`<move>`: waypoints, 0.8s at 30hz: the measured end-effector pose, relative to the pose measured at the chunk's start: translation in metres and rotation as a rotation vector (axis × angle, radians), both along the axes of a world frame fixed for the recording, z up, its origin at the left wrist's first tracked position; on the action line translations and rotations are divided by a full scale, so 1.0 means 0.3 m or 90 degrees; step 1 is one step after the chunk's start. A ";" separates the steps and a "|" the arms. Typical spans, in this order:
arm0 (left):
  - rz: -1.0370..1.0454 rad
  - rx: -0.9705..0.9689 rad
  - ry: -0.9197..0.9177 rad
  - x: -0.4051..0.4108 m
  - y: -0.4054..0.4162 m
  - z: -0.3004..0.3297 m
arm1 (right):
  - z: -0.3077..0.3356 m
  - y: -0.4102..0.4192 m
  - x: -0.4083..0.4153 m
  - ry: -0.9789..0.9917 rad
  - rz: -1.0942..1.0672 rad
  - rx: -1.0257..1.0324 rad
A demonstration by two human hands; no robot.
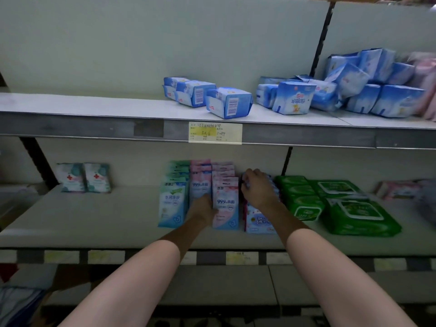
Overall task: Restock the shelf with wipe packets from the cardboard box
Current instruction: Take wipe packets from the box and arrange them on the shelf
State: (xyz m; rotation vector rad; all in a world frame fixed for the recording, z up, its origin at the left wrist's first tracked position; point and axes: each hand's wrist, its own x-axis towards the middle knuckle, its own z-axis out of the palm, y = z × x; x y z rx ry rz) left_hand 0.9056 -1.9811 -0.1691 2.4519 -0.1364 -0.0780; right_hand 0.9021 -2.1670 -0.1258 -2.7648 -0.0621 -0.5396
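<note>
On the middle shelf (pixel 94 215) several rows of wipe packets stand upright: a teal row (pixel 173 199), a pink row behind it (pixel 200 182) and a pink-and-blue row (pixel 225 204). My left hand (pixel 204 208) reaches between the pink rows and holds the front pink-and-blue packet by its left edge. My right hand (pixel 258 187) rests on top of a row of blue packets (pixel 258 220), fingers curled over them. The cardboard box is out of view.
Green flat wipe packs (pixel 354 208) lie to the right of my hands. Two white packets with red crosses (pixel 83 178) lean at the back left. Blue tissue packs (pixel 228 102) sit scattered on the upper shelf, above a yellow price label (pixel 214 132).
</note>
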 end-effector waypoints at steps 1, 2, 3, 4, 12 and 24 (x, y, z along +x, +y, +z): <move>-0.002 0.011 -0.010 -0.005 0.017 0.000 | -0.004 0.012 -0.007 0.006 0.010 0.016; 0.001 0.013 -0.020 -0.012 0.038 0.002 | -0.005 0.029 -0.017 0.018 0.023 0.036; 0.003 0.013 -0.025 -0.012 0.061 0.001 | -0.008 0.045 -0.024 0.030 0.034 0.052; 0.001 0.015 -0.033 -0.017 0.081 0.006 | -0.008 0.063 -0.030 0.040 0.042 0.059; 0.026 0.017 -0.060 -0.097 0.370 0.027 | -0.032 0.333 -0.112 0.085 0.114 0.060; 0.112 0.051 0.028 -0.335 1.049 -0.026 | -0.120 1.041 -0.342 0.230 0.203 0.083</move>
